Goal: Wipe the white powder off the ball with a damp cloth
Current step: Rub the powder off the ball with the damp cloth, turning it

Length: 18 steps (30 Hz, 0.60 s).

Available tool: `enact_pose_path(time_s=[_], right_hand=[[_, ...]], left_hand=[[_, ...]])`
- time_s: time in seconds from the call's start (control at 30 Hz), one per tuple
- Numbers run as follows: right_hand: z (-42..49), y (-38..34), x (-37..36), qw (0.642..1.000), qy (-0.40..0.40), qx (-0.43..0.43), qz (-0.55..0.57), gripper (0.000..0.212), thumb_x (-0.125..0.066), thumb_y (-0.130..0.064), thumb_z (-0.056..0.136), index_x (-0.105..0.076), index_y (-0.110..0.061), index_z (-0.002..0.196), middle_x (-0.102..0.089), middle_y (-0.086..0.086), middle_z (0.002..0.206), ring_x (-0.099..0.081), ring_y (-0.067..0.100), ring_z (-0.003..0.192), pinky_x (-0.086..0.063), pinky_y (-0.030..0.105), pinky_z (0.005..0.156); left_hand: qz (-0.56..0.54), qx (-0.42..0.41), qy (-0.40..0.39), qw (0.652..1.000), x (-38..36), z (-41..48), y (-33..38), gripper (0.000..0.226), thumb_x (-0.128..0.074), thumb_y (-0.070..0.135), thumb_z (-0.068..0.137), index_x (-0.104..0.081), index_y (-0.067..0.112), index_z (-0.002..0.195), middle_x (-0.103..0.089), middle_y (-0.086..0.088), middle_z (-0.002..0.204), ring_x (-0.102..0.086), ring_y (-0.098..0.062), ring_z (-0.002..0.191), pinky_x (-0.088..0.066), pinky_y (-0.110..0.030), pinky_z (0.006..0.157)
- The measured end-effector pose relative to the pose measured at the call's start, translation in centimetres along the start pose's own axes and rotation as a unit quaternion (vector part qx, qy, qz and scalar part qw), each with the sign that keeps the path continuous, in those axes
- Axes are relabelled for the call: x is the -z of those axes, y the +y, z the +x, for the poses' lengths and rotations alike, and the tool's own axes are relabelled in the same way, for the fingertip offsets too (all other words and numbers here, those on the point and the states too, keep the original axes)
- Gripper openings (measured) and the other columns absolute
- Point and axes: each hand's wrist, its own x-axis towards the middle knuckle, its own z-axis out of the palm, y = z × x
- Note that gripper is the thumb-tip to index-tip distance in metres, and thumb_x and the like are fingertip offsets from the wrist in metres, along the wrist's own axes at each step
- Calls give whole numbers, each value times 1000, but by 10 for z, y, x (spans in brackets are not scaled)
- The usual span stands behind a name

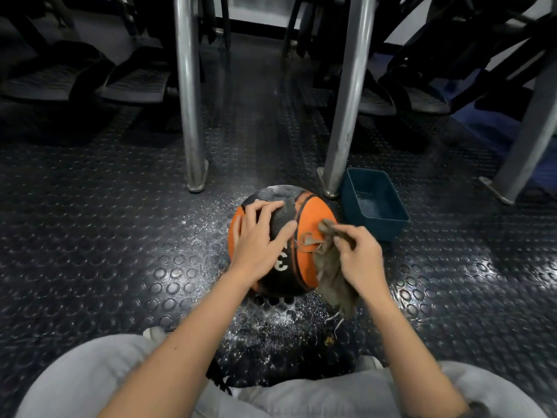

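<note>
Knees (pixel 99 369), cloth (pixel 331 276), ball (pixel 316 212) marked "3"

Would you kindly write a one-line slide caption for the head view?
Left hand steadies a powder-dusted orange-and-black ball while the right hand holds a cloth against it, blue tub nearby.

Both bare forearms reach forward, side by side, from between the knees. Left hand (pixel 259 239) is palm down with fingers spread wide, pressing on the ball (pixel 315 214). Right hand (pixel 361 260) sits just beside it, knuckles up, fingers curled and pinching the cloth (pixel 331 277).
</note>
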Motion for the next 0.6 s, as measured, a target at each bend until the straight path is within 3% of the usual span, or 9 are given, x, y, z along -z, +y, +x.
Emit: enact_pose_path(time_s=[0.07, 0.17, 0.2, 0.27, 0.33, 0.4, 0.47, 0.5, 0.6], right_hand=[[11, -18, 17, 996, 84, 25, 30, 27, -55, 1, 89, -68, -10, 109, -56, 5, 100, -55, 21, 100, -29, 0, 82], [7, -32, 15, 962, 252, 78, 66, 29, -50, -4, 91, -62, -5, 117, -46, 5, 109, -47, 17, 104, -32, 12, 96], [-2, -27, 4, 961, 255, 101, 42, 29, -47, -6, 91, -60, -5, 117, -46, 7, 112, -45, 20, 107, -32, 17, 97], [-23, -7, -22, 981, 151, 118, -32, 30, -44, -7, 92, -59, -9, 118, -50, 11, 117, -45, 28, 107, -33, 24, 97], [-33, 3, -31, 996, 64, 65, -13, 36, -43, 2, 92, -61, -12, 120, -51, 6, 114, -46, 28, 106, -35, 21, 97], [-28, -4, -23, 990, 128, 38, 47, 39, -42, 9, 90, -60, -8, 120, -47, 1, 111, -47, 22, 107, -29, 6, 95], [-27, -10, -15, 970, 231, 53, 61, 41, -39, 10, 87, -57, -4, 122, -42, 4, 114, -44, 14, 108, -30, 7, 98], [-30, -8, -18, 966, 243, 58, 60, 42, -39, 9, 87, -55, -4, 122, -40, 5, 115, -41, 12, 108, -31, 11, 100], [-48, 3, -41, 992, 115, 34, -31, 40, -40, 5, 90, -53, -13, 124, -44, 9, 120, -35, 15, 108, -38, 36, 99]], left_hand=[[16, 12, -3, 1000, -3, 0, 1, 78, -24, 77, 71, -38, 35, 136, -29, 11, 136, -19, -5, 136, 4, -40, 117], [19, 16, -8, 1000, -5, 2, -7, 81, -24, 80, 70, -33, 39, 139, -25, 12, 145, -11, -10, 143, 9, -42, 115], [19, 15, -7, 1000, -5, 2, -10, 79, -24, 80, 71, -33, 40, 139, -25, 13, 146, -11, -10, 144, 8, -44, 115], [13, 12, -7, 1000, -3, 5, -14, 77, -25, 79, 72, -34, 42, 139, -27, 16, 147, -13, -9, 142, 4, -44, 116], [9, 7, -17, 1000, -1, 6, -16, 76, -24, 78, 73, -34, 43, 139, -27, 17, 147, -14, -8, 142, 2, -44, 116], [5, 4, -24, 1000, 0, 6, -17, 75, -24, 78, 73, -33, 44, 139, -26, 18, 148, -14, -7, 141, 1, -42, 115], [-7, 5, -19, 1000, -1, 6, -17, 73, -25, 78, 73, -32, 45, 138, -26, 18, 148, -13, -6, 141, 2, -40, 114], [-15, 10, -16, 1000, -1, 6, -17, 73, -25, 78, 73, -32, 45, 137, -26, 18, 148, -13, -6, 141, 2, -39, 114], [-38, 28, -8, 999, 2, 5, -19, 74, -29, 77, 71, -34, 43, 137, -28, 15, 148, -17, -7, 140, -3, -41, 115]])
